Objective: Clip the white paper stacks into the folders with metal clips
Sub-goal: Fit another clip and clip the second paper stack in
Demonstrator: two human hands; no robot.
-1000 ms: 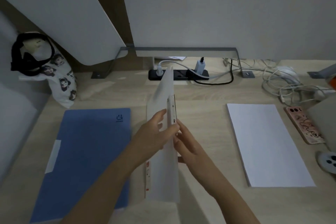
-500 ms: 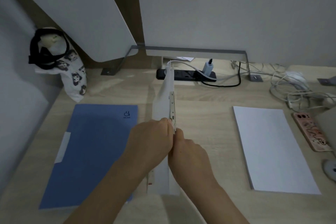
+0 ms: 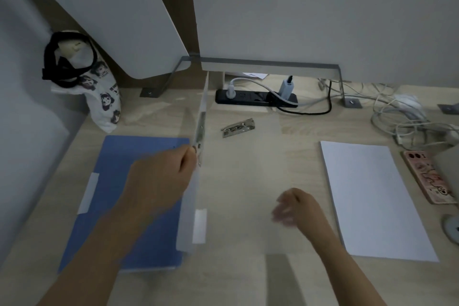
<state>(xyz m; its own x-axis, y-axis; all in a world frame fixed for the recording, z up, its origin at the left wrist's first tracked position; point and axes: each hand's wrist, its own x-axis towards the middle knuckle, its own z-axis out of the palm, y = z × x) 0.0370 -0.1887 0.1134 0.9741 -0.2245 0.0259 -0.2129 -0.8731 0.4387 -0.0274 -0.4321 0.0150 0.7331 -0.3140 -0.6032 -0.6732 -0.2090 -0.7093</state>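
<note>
A: How is the desk laid out, largest things first?

B: A blue folder is seen lying closed along the left edge, and a white paper stack is laid flat toward the right edge, untouched. Between them a translucent folder is opened, one cover flat on the desk, the other cover held upright on edge.

A: And the hands?

B: The left hand is closed on the upright cover, beside a metal clip strip fixed inside it. The right hand is hovering above the flat cover, blurred; its fingers appear loosely curled with nothing held. A loose metal clip is left toward the back edge, in front of the power strip.

A: What might go wrong?

B: If the upright cover is released, it could fall shut before any paper is brought in. If the stack is lifted carelessly, sheets could be fanned out and clipped crooked.
</note>
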